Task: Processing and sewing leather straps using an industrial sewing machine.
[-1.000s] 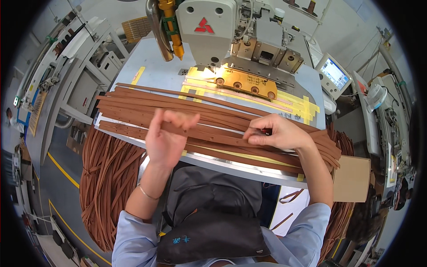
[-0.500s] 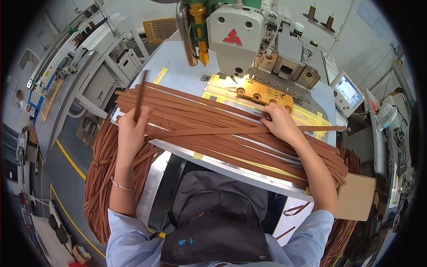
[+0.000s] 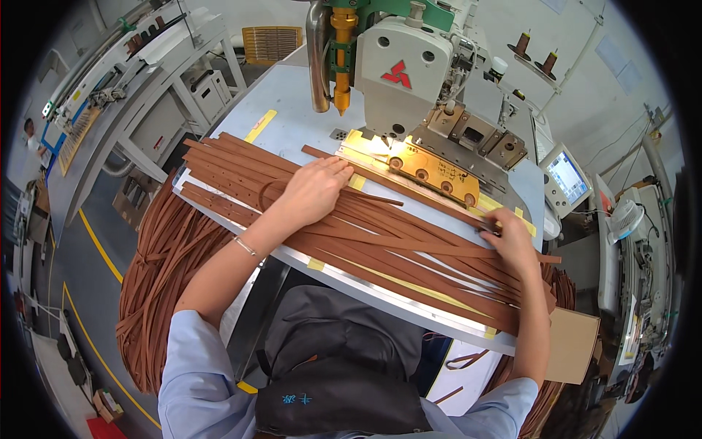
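A brown leather strap [image 3: 409,186] lies along the near edge of a brass plate [image 3: 439,175] under the sewing machine head [image 3: 398,66]. My left hand [image 3: 314,194] presses its closed-together fingertips onto this strap near the plate's left end. Beneath that hand another strap curls in a loop [image 3: 267,194] over the pile. My right hand [image 3: 512,238] is closed in a pinch by the strap's right end, with something small and dark partly hidden in the fingers. Many loose brown straps [image 3: 409,256] cover the near side of the table, some with punched holes at their left ends.
Bundles of straps [image 3: 157,293] hang off the table's left side, with more at the right. A lit screen [image 3: 567,172] stands to the right of the machine. A cardboard box [image 3: 574,344] sits below the right edge. Thread spools [image 3: 546,64] stand at the back.
My left hand has moved right, from holding a strap upright over the pile to the plate's near edge. My right hand has moved right and nearer. A strap now lies along the plate.
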A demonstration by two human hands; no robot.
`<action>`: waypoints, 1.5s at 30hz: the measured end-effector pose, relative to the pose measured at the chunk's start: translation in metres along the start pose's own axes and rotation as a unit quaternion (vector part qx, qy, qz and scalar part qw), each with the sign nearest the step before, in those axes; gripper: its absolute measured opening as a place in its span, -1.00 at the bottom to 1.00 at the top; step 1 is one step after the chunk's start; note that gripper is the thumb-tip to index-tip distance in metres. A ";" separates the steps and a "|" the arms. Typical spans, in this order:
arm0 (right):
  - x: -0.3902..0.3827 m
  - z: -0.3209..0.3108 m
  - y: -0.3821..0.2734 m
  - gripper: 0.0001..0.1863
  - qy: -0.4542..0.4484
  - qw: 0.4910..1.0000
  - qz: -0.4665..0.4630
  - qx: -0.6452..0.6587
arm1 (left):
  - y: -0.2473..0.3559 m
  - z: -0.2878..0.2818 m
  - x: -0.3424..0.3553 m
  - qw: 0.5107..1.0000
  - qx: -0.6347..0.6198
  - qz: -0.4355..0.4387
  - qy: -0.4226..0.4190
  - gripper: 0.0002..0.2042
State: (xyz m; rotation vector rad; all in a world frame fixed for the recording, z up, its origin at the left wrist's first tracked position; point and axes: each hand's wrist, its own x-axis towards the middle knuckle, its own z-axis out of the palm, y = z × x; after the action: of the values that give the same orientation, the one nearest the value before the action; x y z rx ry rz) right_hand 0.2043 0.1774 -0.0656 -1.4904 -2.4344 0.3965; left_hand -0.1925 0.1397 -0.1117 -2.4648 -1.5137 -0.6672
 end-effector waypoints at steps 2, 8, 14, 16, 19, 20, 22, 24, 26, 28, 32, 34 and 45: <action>0.007 0.008 -0.010 -0.72 -0.003 1.000 -0.021 0.011 | 0.004 0.012 0.003 1.000 0.005 -0.013 -0.008 -0.63; -0.004 0.002 0.011 -0.73 0.036 0.999 -0.039 0.000 | 0.007 0.021 0.003 0.999 0.032 0.016 0.024 -0.66; -0.024 -0.013 0.038 -0.69 0.082 0.996 -0.016 -0.018 | 0.013 0.016 0.010 0.999 -0.023 -0.006 -0.024 -0.60; -0.025 -0.013 0.042 -0.68 0.079 0.997 -0.009 -0.018 | 0.013 0.016 0.010 0.999 -0.019 -0.013 -0.042 -0.55; -0.022 -0.014 0.040 -0.68 0.075 0.997 -0.006 -0.021 | 0.011 0.019 0.009 0.998 -0.035 -0.014 -0.050 -0.47; -0.020 -0.015 0.040 -0.68 0.075 0.997 -0.009 -0.025 | 0.010 0.020 0.009 0.998 -0.039 -0.013 -0.053 -0.45; -0.017 -0.013 0.045 -0.69 0.075 0.997 -0.013 -0.018 | 0.010 0.020 0.009 0.997 -0.039 -0.013 -0.058 -0.44; -0.013 -0.011 0.048 -0.69 0.076 0.997 -0.015 -0.013 | 0.010 0.020 0.009 0.998 -0.007 -0.011 -0.065 -0.42; -0.011 -0.010 0.050 -0.74 0.076 0.997 -0.025 -0.016 | 0.012 0.019 0.010 0.997 -0.029 -0.027 -0.071 -0.41; -0.011 -0.008 0.053 -0.74 0.078 0.996 -0.024 -0.024 | 0.015 0.014 0.014 0.995 -0.053 -0.041 -0.077 -0.38; -0.010 -0.008 0.047 -0.71 0.061 0.997 -0.007 -0.043 | 0.012 0.013 0.015 0.993 -0.027 -0.042 -0.106 -0.39; -0.013 -0.012 0.042 -0.69 0.056 0.997 0.004 -0.050 | 0.009 0.017 0.016 0.994 -0.015 -0.032 -0.100 -0.40; -0.023 -0.007 0.044 -0.61 0.112 0.981 -0.041 -0.154 | 0.012 0.014 0.019 0.991 0.021 -0.045 -0.123 -0.41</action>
State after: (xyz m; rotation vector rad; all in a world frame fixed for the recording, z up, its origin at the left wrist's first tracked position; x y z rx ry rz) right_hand 0.2528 0.1764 -0.0769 -1.4489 -2.4433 -0.1657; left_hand -0.1702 0.1546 -0.1143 -2.5359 -1.7145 -0.3511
